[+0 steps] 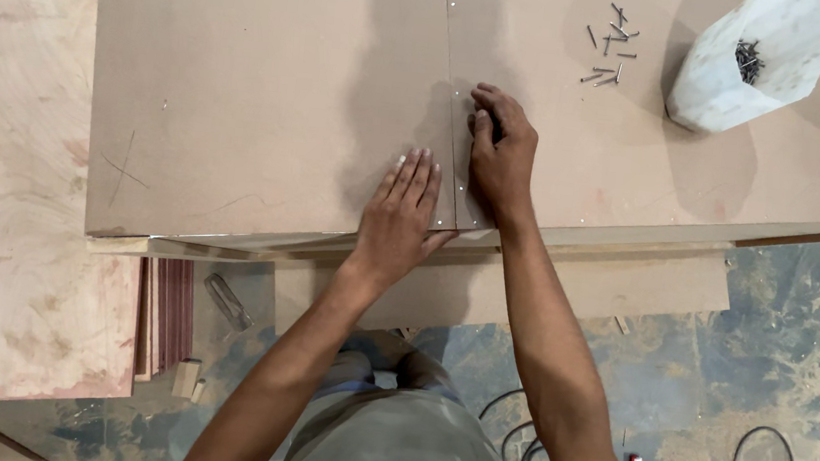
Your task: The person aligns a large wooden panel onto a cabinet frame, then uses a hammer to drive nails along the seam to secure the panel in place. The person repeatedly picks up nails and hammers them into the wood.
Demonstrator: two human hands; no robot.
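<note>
Hands — left hand [402, 210] flat, empty | right hand [499, 154] fingers curled, pressing board seam [451, 114] — near edge.

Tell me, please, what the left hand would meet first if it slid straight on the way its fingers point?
The left hand lies flat, fingers pointing up the board. Ahead lies bare board only; the nails and bag sit well to the right, so the way looks free.
</note>
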